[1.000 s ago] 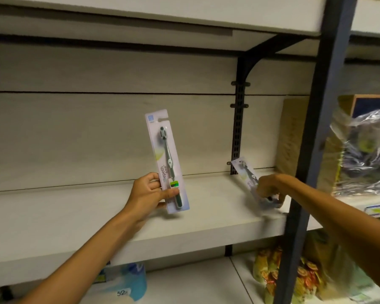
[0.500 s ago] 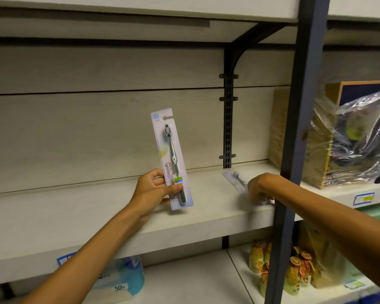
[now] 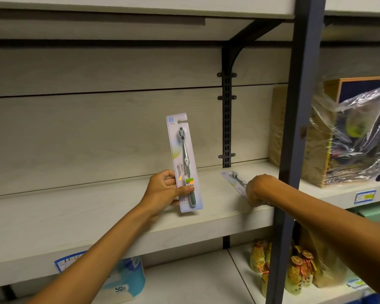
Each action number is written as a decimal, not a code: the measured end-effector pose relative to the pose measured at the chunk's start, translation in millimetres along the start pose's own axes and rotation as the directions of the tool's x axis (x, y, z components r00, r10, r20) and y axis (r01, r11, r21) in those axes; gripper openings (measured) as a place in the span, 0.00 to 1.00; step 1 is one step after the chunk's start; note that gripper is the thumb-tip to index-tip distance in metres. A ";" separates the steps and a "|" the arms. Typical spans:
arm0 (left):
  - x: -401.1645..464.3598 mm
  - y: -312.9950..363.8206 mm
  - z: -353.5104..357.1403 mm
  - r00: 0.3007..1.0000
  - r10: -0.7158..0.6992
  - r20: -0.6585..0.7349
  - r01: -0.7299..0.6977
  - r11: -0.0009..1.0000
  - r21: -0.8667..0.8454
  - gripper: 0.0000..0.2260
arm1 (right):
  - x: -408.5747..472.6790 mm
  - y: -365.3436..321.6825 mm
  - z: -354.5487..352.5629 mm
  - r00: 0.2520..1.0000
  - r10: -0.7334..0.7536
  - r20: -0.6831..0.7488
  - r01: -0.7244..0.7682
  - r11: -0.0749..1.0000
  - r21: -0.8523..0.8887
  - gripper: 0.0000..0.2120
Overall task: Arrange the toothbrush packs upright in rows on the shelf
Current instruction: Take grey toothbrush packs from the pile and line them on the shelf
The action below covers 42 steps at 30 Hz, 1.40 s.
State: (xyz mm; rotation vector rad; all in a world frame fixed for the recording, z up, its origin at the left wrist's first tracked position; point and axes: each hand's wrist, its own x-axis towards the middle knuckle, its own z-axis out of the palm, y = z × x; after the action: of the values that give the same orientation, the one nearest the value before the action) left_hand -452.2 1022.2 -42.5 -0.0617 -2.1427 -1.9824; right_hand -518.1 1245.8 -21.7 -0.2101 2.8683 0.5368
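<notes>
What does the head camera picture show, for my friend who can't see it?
A person's left hand holds a toothbrush pack upright above a pale shelf. Their right hand grips a second pack lying almost flat on that shelf.

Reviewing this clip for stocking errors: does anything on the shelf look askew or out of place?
Yes. The second toothbrush pack lies flat and angled on the shelf under the right hand, not upright. The left hand holds the other pack nearly vertical.
</notes>
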 end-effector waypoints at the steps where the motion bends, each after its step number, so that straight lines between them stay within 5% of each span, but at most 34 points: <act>1: 0.6 -1.0 1.7 1.000 -0.003 0.003 0.003 1.000 0.000 0.13 | -1.4 -0.3 -0.5 1.000 -0.003 0.003 0.003 1.000 -0.004 0.21; 6: 5.5 -3.2 12.1 0.999 -0.031 0.034 0.029 0.999 0.035 0.15 | -7.5 1.5 -9.6 1.000 -0.013 -0.024 0.013 1.000 0.008 0.24; 9: 12.1 -1.7 23.3 0.996 -0.054 0.067 0.051 0.998 0.048 0.16 | -18.1 6.3 -22.0 0.971 -0.035 -0.236 0.043 0.999 0.028 0.14; 11: 19.1 -2.2 33.0 0.993 -0.078 0.084 0.076 0.997 0.028 0.18 | -22.1 12.4 -30.9 0.901 0.015 -0.434 0.070 0.982 0.178 0.11; 14: 31.7 -6.4 49.6 0.988 -0.110 0.108 0.110 0.994 0.008 0.16 | -26.2 22.5 -40.6 0.784 0.117 -0.609 0.225 0.862 0.455 0.23; 19: 46.2 -16.3 78.6 0.969 -0.191 0.157 0.185 0.981 0.057 0.12 | -42.4 30.9 -38.8 0.594 0.099 -0.799 0.598 0.610 0.520 0.35; 29: 64.2 -25.9 95.2 0.944 -0.275 0.182 0.216 0.933 0.288 0.06 | -58.4 42.8 -22.4 0.526 0.112 -0.843 0.694 0.516 0.501 0.32; 42: 52.2 -12.2 109.6 0.944 -0.217 0.247 -0.049 0.649 0.759 0.15 | -68.9 45.2 -16.2 0.539 0.094 -0.837 0.727 0.450 0.519 0.32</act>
State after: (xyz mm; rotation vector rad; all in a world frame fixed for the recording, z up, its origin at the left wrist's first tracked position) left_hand -519.9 1123.3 -51.6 -0.1500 -3.0691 -0.9730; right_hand -462.5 1288.4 24.7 -1.1024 3.1862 -1.4720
